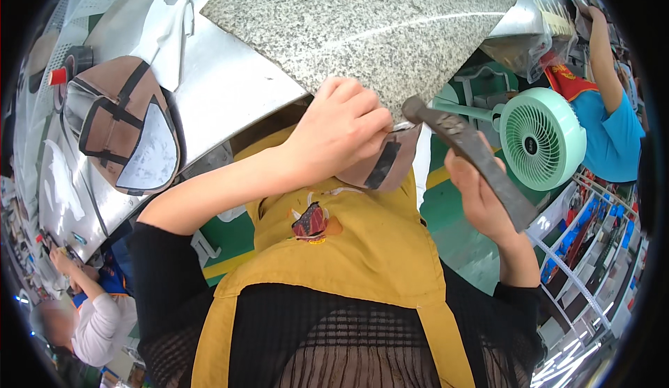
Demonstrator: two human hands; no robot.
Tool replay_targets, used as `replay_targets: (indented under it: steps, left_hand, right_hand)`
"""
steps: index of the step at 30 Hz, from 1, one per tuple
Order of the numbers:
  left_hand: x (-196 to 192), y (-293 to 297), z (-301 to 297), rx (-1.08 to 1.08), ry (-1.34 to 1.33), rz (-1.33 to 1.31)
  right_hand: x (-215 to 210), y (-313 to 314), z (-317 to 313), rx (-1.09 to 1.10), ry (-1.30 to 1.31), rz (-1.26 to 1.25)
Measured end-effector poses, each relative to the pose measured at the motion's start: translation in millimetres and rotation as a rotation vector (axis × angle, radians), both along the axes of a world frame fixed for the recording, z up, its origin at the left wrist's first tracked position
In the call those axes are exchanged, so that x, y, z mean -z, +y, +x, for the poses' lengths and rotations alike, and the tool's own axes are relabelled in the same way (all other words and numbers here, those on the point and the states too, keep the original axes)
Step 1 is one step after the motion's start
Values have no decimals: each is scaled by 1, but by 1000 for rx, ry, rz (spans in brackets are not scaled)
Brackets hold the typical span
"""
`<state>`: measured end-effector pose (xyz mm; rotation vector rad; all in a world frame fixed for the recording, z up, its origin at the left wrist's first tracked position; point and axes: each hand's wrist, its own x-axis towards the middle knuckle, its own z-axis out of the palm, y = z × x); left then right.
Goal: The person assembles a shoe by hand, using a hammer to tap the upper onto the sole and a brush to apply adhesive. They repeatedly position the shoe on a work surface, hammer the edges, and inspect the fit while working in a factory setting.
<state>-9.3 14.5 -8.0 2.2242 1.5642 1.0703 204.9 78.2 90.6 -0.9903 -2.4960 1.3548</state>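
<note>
A speckled grey granite slab with a polished top (362,26) spreads across the upper middle, its near corner pointing toward the person. A shiny silver metal table (233,99) extends to its left. A mustard-yellow cloth apron (362,262) covers the person's front below the slab. On the table stands a brown, bag-like piece with black bands and a whitish panel (129,130), well apart from both hands. A pale green round fan (535,139) is beyond the right hand.

A smaller brown piece with a black band (380,165) lies at the slab's near edge, in front of the apron. It shows directly under the left hand (341,127), whose fingers are bent and clenched on its upper part; their tips are hidden. A long, dark hammer with a blunt end (477,154) is grasped in the right hand (481,200), its blunt end near the left knuckles, over the slab's edge.
</note>
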Motion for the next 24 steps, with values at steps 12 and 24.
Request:
replay_targets:
  steps: [12,24]
  left_hand:
    - [-3,-6,-7,82,183,85]
    - [-7,-8,-2,66,272,146]
  right_hand:
    - [6,-1,2,14,-16,-29]
    - [4,-1,0,-132,-40,135]
